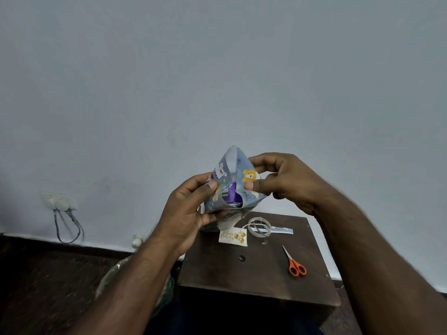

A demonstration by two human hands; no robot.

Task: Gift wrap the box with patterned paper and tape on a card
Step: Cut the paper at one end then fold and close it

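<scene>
I hold the box in the air above the small dark table (217,269). Blue animal-patterned paper (238,180) wraps it, and one end stands open with the flaps pointing up. A purple part of the box (232,192) shows inside that open end. My left hand (186,213) grips the left side and bottom, thumb pressed on the paper. My right hand (283,182) pinches the right flap between thumb and fingers. A white "Happy Birthday" card (232,236) lies on the table below the box, with a roll of clear tape (259,226) to its right.
Orange-handled scissors (294,263) lie on the right part of the table. A cut strip of paper (280,230) sits behind the tape roll. A wall socket with cables (60,204) is at the left, low on the wall. A plastic bag (121,274) lies by my left forearm.
</scene>
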